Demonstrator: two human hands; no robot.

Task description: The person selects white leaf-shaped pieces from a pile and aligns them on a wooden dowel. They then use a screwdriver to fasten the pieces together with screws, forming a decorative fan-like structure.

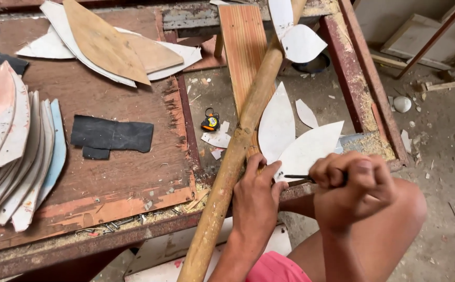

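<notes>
A long wooden pole (238, 141) lies slanted across the workbench frame, with white petal-shaped panels fixed to it. My left hand (256, 196) presses on the pole and the base of two white petals (298, 143). My right hand (350, 190) is closed around a thin dark tool (296, 177) whose tip points at the base of the lower petal, right by my left thumb. Another white petal (300, 43) sits higher up the pole.
A stack of leaf-shaped board cut-outs (13, 156) lies at the left of the brown bench top (123, 172). More cut-outs (107, 47) lie at the back. Black rubber pieces (112, 136), a small tape measure (210, 121), loose nails (112, 225) and sawdust are around.
</notes>
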